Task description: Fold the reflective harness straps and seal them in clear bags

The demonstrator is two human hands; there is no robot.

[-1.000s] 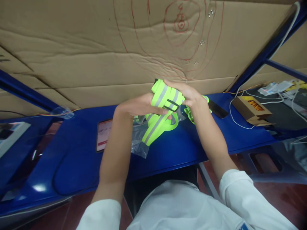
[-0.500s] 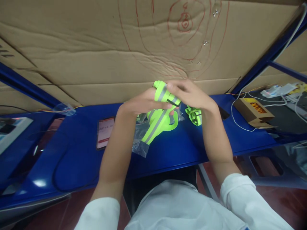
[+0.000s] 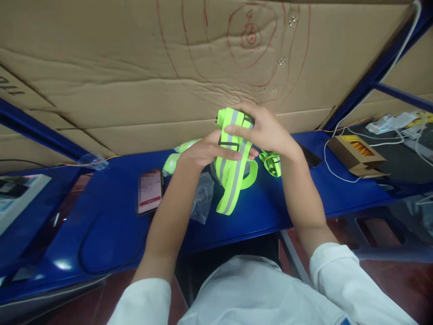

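Observation:
Both hands grip a neon-yellow reflective strap [image 3: 231, 176] with a grey stripe and black buckles, partly folded into a bundle. My left hand [image 3: 211, 151] closes round its lower left side, thumb across the front below a black buckle. My right hand [image 3: 259, 128] holds the upper right side, thumb pressed on the front. A loose end hangs down toward the table and a loop sticks out to the right. Just right of the strap lies another rolled yellow strap [image 3: 271, 163]. Clear plastic bags [image 3: 203, 196] lie beneath and left of it, beside more yellow bundles [image 3: 171, 163] behind my left wrist.
On the blue table [image 3: 115, 234] a phone [image 3: 150, 192] lies left of my left forearm. A dark flat object [image 3: 310, 155] and an open cardboard box [image 3: 356, 155] are on the right, with white cables around. A cardboard panel [image 3: 111, 104] rises behind.
The strap bundle has turned more upright, and its loose end has swung right. My right thumb has moved onto the strap's front. More yellow bundles show at the left.

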